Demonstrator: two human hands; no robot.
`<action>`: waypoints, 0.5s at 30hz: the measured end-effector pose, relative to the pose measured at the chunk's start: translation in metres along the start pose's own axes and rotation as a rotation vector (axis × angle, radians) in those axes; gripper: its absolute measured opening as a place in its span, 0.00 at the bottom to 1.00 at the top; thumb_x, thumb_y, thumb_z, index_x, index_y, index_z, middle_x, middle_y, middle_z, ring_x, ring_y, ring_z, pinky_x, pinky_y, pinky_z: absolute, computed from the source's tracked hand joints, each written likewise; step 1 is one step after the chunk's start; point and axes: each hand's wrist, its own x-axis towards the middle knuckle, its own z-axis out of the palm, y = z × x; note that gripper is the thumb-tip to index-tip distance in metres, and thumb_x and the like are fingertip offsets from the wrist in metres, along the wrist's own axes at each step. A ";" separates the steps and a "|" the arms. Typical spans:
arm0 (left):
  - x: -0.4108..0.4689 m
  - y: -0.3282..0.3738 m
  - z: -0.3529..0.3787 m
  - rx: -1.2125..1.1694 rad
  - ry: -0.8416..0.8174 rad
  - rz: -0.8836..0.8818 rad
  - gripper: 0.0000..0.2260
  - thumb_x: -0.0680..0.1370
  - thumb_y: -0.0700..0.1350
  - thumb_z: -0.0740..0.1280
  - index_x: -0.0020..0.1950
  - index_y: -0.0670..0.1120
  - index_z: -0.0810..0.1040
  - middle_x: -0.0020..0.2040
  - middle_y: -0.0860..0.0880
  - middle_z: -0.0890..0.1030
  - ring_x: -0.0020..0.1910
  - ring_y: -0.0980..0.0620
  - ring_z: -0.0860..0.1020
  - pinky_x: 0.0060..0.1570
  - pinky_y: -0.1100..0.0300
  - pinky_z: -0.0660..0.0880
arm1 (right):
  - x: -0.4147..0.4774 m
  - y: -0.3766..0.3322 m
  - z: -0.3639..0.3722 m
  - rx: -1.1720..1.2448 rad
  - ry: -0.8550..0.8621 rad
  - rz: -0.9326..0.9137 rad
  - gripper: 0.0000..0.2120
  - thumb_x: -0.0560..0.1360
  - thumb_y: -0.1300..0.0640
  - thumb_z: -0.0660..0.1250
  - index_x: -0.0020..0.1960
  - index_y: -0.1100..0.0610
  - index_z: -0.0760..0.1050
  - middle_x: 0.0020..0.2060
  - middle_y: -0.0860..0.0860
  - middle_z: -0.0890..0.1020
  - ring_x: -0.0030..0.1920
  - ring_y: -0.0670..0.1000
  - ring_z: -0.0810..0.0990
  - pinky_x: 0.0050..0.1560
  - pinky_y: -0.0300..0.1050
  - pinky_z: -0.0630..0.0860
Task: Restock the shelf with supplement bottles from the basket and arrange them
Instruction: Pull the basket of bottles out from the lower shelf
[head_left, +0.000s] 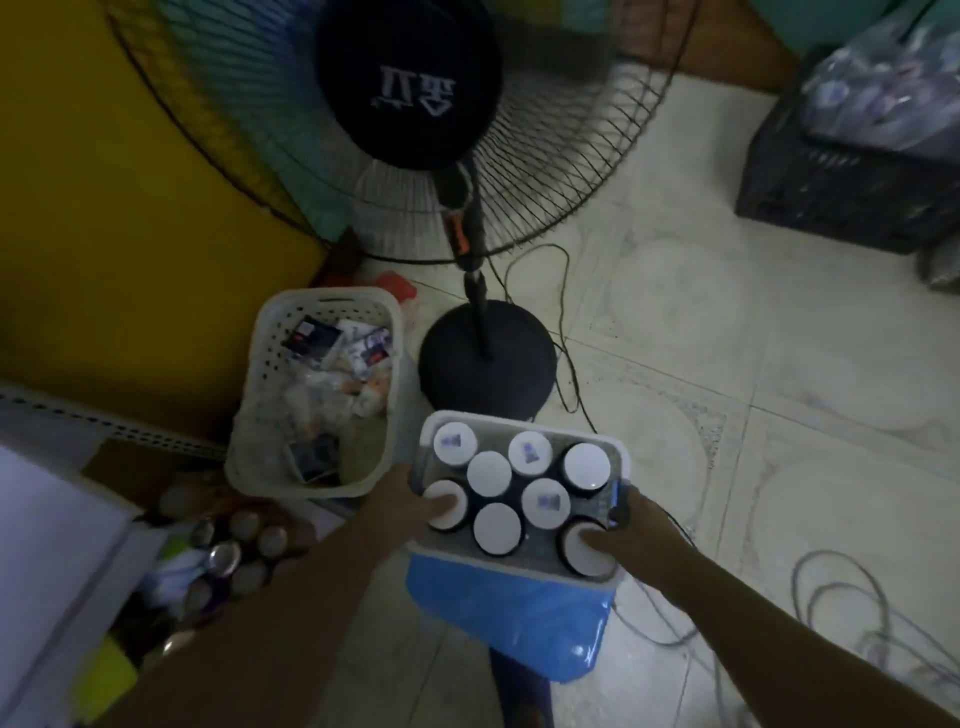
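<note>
A white rectangular plastic basket (524, 420) sits at the lower centre of the frame, held between both hands. It is packed with eight dark supplement bottles with round white caps (489, 474), all standing upright and touching one another; three of the caps carry a bluish print. The left hand (408, 499) clasps the basket's left rim, its thumb lying across the cap of the bottle at that side, while its fingers go down outside the wall and are hidden. The right hand (636, 535) clasps the right near corner in the same way, thumb pressed on the cap of the nearest right bottle, fingers out of sight below. Just under the basket's near edge shows a glossy blue plastic surface (519, 623); I cannot tell whether the basket rests on it. Beside the basket, left of centre, stands a taller white perforated plastic bin (244, 431) full of mixed small packets. Just above the basket is the round black base (488, 358) of a pedestal fan, whose wire cage and black hub (410, 78) fill the upper middle. A black slatted crate (831, 192) holding a clear bag is at the upper right, on the pale tiled floor (727, 338), and loose grey cables (841, 613) lie at the lower right. Metal can tops (228, 556) cluster at the lower left.
</note>
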 end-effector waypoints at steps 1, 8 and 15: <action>-0.014 -0.004 -0.007 -0.031 0.011 -0.002 0.16 0.70 0.46 0.74 0.52 0.48 0.72 0.45 0.53 0.76 0.38 0.60 0.73 0.37 0.65 0.71 | -0.006 -0.013 -0.006 -0.057 -0.018 -0.037 0.32 0.66 0.57 0.75 0.66 0.59 0.66 0.59 0.58 0.78 0.57 0.57 0.77 0.55 0.49 0.73; -0.153 -0.031 -0.089 -0.472 0.014 -0.063 0.30 0.57 0.55 0.80 0.56 0.47 0.79 0.48 0.48 0.83 0.45 0.47 0.82 0.42 0.55 0.80 | -0.075 -0.164 -0.032 -0.324 -0.343 -0.326 0.21 0.69 0.58 0.73 0.60 0.51 0.73 0.53 0.52 0.80 0.50 0.50 0.79 0.52 0.46 0.76; -0.291 -0.066 -0.157 -0.704 0.402 -0.085 0.10 0.66 0.48 0.77 0.43 0.45 0.83 0.34 0.48 0.86 0.31 0.50 0.83 0.32 0.59 0.79 | -0.164 -0.323 0.021 -0.600 -0.586 -0.655 0.11 0.69 0.57 0.74 0.50 0.51 0.79 0.47 0.48 0.83 0.47 0.45 0.81 0.44 0.38 0.75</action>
